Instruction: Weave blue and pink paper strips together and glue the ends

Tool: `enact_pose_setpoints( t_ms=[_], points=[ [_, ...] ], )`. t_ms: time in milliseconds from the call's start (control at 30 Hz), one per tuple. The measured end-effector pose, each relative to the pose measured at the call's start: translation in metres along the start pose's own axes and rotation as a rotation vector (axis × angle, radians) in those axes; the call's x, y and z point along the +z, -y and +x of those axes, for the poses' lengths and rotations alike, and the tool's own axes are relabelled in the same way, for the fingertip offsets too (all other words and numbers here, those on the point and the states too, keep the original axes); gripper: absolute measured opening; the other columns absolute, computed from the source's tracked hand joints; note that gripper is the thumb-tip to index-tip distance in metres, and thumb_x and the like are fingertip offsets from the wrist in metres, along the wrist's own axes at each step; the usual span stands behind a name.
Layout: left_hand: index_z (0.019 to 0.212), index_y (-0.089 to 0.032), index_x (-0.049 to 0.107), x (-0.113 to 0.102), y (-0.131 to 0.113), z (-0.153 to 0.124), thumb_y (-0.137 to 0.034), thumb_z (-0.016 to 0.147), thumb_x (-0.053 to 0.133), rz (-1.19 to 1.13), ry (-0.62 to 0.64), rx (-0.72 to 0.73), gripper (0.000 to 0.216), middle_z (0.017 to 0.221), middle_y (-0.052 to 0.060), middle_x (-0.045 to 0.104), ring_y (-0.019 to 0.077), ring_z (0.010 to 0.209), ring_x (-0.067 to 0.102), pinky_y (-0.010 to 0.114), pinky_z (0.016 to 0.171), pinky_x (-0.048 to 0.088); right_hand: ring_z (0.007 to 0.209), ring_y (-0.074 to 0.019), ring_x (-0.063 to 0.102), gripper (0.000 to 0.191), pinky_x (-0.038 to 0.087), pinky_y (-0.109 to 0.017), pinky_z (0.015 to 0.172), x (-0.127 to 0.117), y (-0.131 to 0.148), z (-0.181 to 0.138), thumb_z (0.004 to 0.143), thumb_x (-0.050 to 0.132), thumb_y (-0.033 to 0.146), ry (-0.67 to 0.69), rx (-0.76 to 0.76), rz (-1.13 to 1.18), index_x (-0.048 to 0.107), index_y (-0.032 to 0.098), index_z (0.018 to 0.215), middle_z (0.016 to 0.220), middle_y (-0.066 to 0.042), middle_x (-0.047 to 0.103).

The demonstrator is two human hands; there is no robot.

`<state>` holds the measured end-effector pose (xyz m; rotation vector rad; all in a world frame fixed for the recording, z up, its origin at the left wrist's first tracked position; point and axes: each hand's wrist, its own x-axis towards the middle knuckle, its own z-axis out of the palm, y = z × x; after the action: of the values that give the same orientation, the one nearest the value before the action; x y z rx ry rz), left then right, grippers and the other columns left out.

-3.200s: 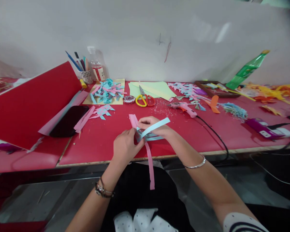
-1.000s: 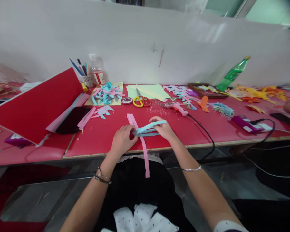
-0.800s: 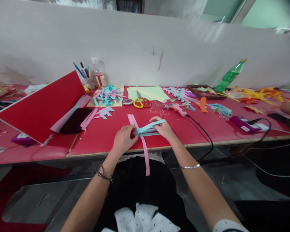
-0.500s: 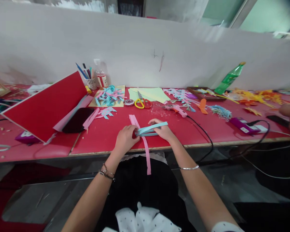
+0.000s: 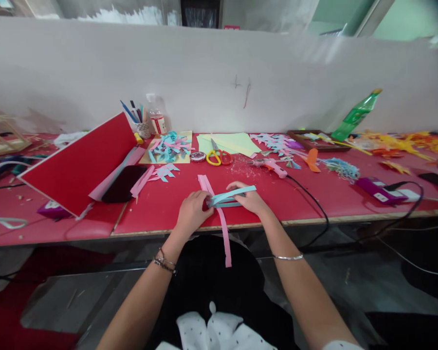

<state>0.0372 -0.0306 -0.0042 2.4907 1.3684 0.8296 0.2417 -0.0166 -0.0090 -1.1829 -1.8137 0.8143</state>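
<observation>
The left hand point(image 5: 192, 210) pinches blue strips point(image 5: 223, 197); whether the right hand point(image 5: 251, 201) grips is unclear. A slack pinch could loosen the pink strip point(image 5: 225, 238).

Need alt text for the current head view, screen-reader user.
A person's left hand holds one end of some blue paper strips above a red table, with the right hand at the other end. A pink strip hangs over the front edge; scissors and a glue gun lie beyond.

The tabletop point(image 5: 156, 206) is free left of the hands point(image 5: 192, 211) point(image 5: 251, 200), while rightward a black cord point(image 5: 314, 199) intrudes.
</observation>
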Motion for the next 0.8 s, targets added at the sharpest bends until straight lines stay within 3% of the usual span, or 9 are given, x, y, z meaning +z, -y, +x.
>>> enact_pose_setpoints(
  t_ms=[567,800],
  points=[
    [0.087,-0.019,0.052,-0.001,-0.003,-0.0006,-0.014,0.073,0.053,-0.008,0.026,-0.046,0.015,0.085,0.002,0.06,0.0179,0.081,0.052,0.03,0.069,0.042,0.087,-0.0166,0.053,0.031,0.043,-0.032,0.076,0.0037,0.0028,-0.0034,0.069,0.044,0.01,0.053,-0.059,-0.279,0.051,0.021,0.097,0.097,-0.004,0.054],
    [0.089,-0.02,0.053,-0.0009,-0.002,-0.0011,-0.016,0.074,0.052,0.015,0.073,-0.075,0.015,0.085,0.003,0.06,0.0195,0.082,0.052,0.032,0.071,0.042,0.088,-0.0173,0.053,0.033,0.044,-0.033,0.077,0.0048,0.0046,-0.0067,0.071,0.045,0.012,-0.022,0.001,-0.219,0.049,0.022,0.102,0.096,-0.005,0.054]
  ],
)
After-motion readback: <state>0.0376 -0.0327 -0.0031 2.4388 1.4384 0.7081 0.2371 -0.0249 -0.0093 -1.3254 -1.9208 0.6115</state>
